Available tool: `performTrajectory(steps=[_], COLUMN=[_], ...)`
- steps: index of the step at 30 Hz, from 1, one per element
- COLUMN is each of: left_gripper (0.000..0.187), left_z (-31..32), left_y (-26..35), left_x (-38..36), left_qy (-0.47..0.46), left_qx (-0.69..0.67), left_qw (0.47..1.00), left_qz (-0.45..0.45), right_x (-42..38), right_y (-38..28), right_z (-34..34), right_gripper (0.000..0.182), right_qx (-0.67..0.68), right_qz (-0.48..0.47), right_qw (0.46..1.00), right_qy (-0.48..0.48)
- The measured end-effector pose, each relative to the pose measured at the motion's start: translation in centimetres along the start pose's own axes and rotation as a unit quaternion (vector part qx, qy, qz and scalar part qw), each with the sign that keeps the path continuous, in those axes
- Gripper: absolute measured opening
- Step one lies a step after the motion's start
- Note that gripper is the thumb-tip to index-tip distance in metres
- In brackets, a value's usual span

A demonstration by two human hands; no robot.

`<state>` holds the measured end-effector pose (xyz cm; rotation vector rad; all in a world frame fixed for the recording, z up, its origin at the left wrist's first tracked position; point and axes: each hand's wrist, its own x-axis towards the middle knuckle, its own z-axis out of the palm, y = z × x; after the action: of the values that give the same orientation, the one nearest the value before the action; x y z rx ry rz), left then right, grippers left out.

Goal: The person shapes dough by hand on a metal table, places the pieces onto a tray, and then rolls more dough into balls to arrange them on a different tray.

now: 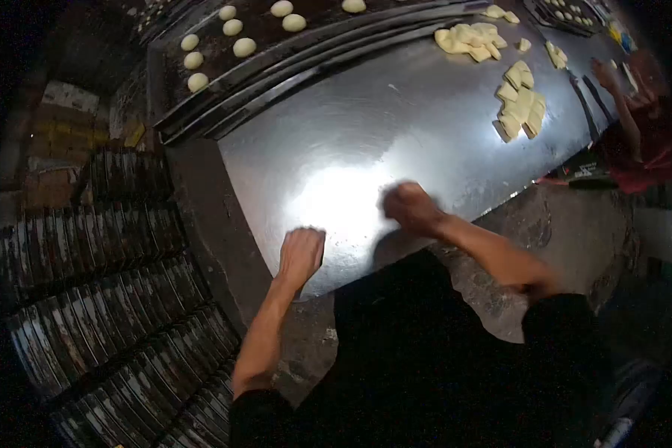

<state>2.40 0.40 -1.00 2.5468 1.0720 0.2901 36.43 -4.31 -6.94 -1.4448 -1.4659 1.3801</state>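
I see my left hand pressed palm-down on the steel table, fingers curled under into a loose fist; whatever sits beneath it is hidden, so I cannot tell if it cups a dough piece. My right hand lies just at three o'clock of the left, also down on the metal, blurred, fingers clenched over something I cannot make out. Both hands sit at the near edge of the table, by the bright glare patch. Well apart from them, toward one o'clock, a heap of cut dough pieces lies on the bare steel, pale yellow and blocky, some stacked on one another. Farther on, around twelve to one o'clock, a second pile of dough chunks rests near the far edge of the table. At eleven o'clock a dark baking tray sits beside the table's left side, carrying rounded dough balls spaced apart in rows. At nine o'clock and down to seven, stacks of dark empty tins fill the floor area beside the table. At two to three o'clock another person in a red top stands at the table's far side, one hand reaching up toward the far end, well clear of my own hands.
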Motion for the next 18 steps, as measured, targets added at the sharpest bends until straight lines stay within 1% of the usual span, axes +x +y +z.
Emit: performTrajectory(steps=[1,2,3,4,5,6,7,8,9,10,11,12,13,14,15,16,17,18], left_gripper=[0.014,0.014,0.015,0.017,0.019,0.021,0.023,0.023,0.024,0.024,0.025,0.024,0.023,0.023,0.023,0.024,0.023,0.023], left_z=[-0.3,-0.6,-0.8,-0.7,-1.1,-0.5,-0.9,-0.5,-0.7,-0.5,-0.3,-1.0,-1.7,-1.8,-1.7,-1.3,-1.4,-0.5], left_y=[-1.1,-2.7,-3.9,-4.2,-3.3,-3.0,-1.7,-0.3,-0.1,-0.1,-0.4,-1.9,-3.4,-4.2,-4.8,-4.9,-4.0,-2.4], left_x=[-1.0,-0.6,0.0,2.3,5.2,7.9,10.0,9.0,9.1,6.8,3.7,1.0,-0.2,1.1,3.1,5.3,8.4,8.0], left_qy=[-0.048,0.023,0.097,0.152,0.169,0.211,0.191,0.129,0.082,0.066,0.050,0.048,0.047,0.057,0.094,0.129,0.180,0.176], left_qx=[0.036,0.030,0.025,0.014,0.015,0.001,-0.095,-0.126,-0.152,-0.121,-0.087,-0.081,-0.074,-0.066,-0.055,-0.049,-0.040,-0.044], left_qw=[0.998,0.999,0.995,0.987,0.979,0.966,0.953,0.960,0.964,0.981,0.992,0.995,0.996,0.996,0.991,0.980,0.968,0.967], left_qz=[0.020,-0.001,-0.023,-0.056,-0.115,-0.149,-0.215,-0.214,-0.200,-0.137,-0.073,-0.040,-0.007,-0.006,-0.075,-0.142,-0.171,-0.180], right_x=[-0.5,-0.1,0.7,2.7,6.1,9.9,11.1,9.5,8.5,7.2,5.1,3.5,2.4,3.4,4.7,8.4,12.3,12.7], right_y=[3.4,-1.4,-6.9,-3.4,-4.6,-6.1,-6.9,-7.4,-8.3,-5.7,-3.1,-1.4,-5.6,-5.3,-4.9,-5.2,-6.2,-6.6], right_z=[-0.4,-3.3,-6.3,-6.0,-4.5,-2.5,-0.5,0.7,1.4,1.9,0.5,-1.6,-4.7,-5.2,-5.6,-4.5,-2.9,-1.3], right_gripper=[0.011,0.011,0.011,0.010,0.008,0.008,0.009,0.010,0.011,0.013,0.017,0.022,0.013,0.011,0.012,0.011,0.010,0.010], right_qx=[-0.162,-0.308,-0.449,-0.502,-0.455,-0.405,-0.351,-0.417,-0.480,-0.479,-0.384,-0.277,-0.463,-0.482,-0.482,-0.446,-0.407,-0.407], right_qz=[-0.075,-0.048,-0.022,-0.201,-0.269,-0.243,-0.204,-0.181,-0.167,-0.191,-0.072,0.050,0.014,-0.134,-0.274,-0.261,-0.246,-0.243], right_qw=[0.984,0.949,0.887,0.836,0.816,0.836,0.857,0.870,0.858,0.846,0.918,0.960,0.879,0.866,0.821,0.834,0.843,0.847], right_qy=[0.008,-0.052,-0.109,0.093,0.234,0.279,0.318,0.191,0.072,0.133,0.062,-0.012,-0.114,0.011,0.134,0.195,0.250,0.241])
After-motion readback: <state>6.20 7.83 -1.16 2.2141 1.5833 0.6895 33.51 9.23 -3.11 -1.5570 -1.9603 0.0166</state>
